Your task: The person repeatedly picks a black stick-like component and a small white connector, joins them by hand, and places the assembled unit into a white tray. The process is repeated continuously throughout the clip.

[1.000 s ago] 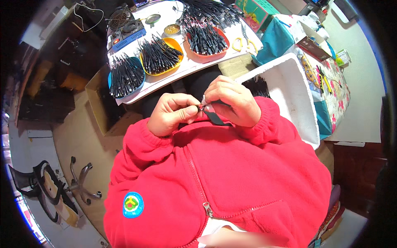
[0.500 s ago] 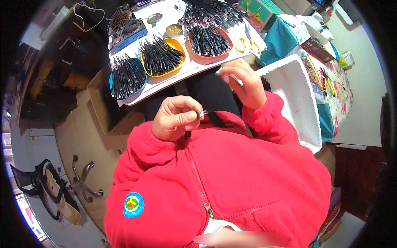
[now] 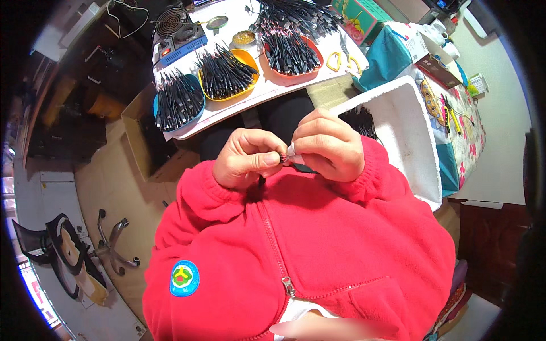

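Over my lap, my left hand is closed, thumb and forefinger pinching the tip of a thin black cable with a trace of red wire showing. Its dark length drops below the hand against the red jacket. My right hand meets it from the right, fingers curled and pressed together at the same tip. Something white shows at the right fingertips; whether it is a wrapping or a held piece I cannot tell. Black cable bundles fill a blue tray, a yellow tray and a red tray beyond my hands.
The white table also bears a blue soldering device, a tin of amber material, a round lid and yellow-handled scissors. A white foam box with black cables stands at right; a cardboard box is at left.
My right hand has come down and left, from near the table edge to the left hand's fingertips. The left hand has stayed nearly in place, still pinching the cable.
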{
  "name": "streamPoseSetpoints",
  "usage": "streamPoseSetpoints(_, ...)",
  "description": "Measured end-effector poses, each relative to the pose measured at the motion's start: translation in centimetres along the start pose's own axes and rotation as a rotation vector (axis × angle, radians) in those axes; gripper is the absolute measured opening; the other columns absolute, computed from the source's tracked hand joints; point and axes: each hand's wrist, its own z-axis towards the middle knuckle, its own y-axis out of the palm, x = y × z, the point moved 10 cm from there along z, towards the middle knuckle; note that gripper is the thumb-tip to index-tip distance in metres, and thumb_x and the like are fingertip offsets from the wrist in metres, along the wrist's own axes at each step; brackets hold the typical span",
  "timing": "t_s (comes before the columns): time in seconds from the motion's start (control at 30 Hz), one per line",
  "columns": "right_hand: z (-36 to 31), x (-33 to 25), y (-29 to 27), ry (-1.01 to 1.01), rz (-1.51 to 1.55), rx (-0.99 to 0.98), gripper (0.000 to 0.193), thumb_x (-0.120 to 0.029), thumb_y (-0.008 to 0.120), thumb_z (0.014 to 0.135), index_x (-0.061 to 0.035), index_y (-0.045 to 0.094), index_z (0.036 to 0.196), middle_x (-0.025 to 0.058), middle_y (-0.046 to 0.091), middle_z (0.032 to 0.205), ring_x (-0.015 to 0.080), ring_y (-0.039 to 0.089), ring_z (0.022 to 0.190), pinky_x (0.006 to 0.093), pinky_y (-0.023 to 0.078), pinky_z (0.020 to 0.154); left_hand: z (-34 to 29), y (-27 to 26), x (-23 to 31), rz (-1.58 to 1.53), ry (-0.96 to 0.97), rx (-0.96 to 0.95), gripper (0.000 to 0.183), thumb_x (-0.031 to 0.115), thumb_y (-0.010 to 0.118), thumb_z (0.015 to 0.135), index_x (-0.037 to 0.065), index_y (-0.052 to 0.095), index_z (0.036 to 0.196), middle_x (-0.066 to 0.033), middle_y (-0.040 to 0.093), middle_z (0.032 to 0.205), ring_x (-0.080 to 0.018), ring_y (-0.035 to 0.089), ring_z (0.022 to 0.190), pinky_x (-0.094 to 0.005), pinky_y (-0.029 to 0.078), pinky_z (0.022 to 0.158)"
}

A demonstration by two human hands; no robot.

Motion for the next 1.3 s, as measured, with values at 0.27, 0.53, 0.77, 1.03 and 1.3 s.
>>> streamPoseSetpoints(0.27,-1.1,2.3,0.9,0.318,0.21,-0.116,0.019,0.006,0.068,0.074,-0.0003,0.059,0.09,0.0111,0.059,0.084,0.0267,0.059,0.079,0.0328,0.048,0.069,0.1,1.1,2.7,0.521,0.035,-0.043,0.012,-0.007,0.059,0.088,-0.006,0.067,0.098,-0.0075,0.067,0.093,-0.0114,0.061,0.087,-0.0234,0.049,0.08)
streamPoseSetpoints(0.53,-7.6,6.7,7.4,1.268,1.326,-0.243,0.016,-0.017,0.063,0.092,-0.001,0.062,0.092,-0.0025,0.058,0.078,0.0047,0.045,0.066,0.0206,0.035,0.059,0.1,4.1,4.5,1.289,0.39,-0.184,0.027,-0.012,0.06,0.071,0.0,0.066,0.094,-0.0142,0.062,0.078,-0.031,0.063,0.071,-0.0333,0.048,0.062)
streamPoseSetpoints(0.77,-4.3,6.0,1.4,0.748,0.426,-0.022,0.019,-0.01,0.067,0.089,-0.0008,0.059,0.103,0.004,0.061,0.086,0.01,0.058,0.08,0.0252,0.047,0.07,-0.5,0.9,4.1,0.868,0.271,0.05,0.012,-0.008,0.06,0.085,-0.003,0.065,0.094,-0.0065,0.064,0.083,-0.01,0.055,0.07,-0.023,0.044,0.063)
streamPoseSetpoints(1.03,-0.9,-0.7,0.5,0.089,-0.26,-0.01,0.027,0.0,0.073,0.067,-0.0019,0.06,0.09,0.0101,0.057,0.083,0.0285,0.056,0.074,0.0345,0.047,0.065,-1.0,0.3,2.4,0.59,0.184,0.149,0.011,-0.007,0.06,0.088,-0.003,0.066,0.095,-0.0022,0.063,0.084,-0.0059,0.052,0.07,-0.0199,0.043,0.064)
streamPoseSetpoints(1.3,-6.2,5.2,5.0,1.062,1.134,0.032,0.018,-0.017,0.061,0.095,0.0009,0.06,0.098,-0.0014,0.059,0.083,0.004,0.049,0.073,0.0188,0.039,0.064,-1.2,0.8,3.4,0.761,0.303,0.18,0.006,0.0,0.063,0.088,-0.003,0.065,0.093,-0.0054,0.063,0.079,-0.0104,0.054,0.065,-0.0231,0.043,0.059)
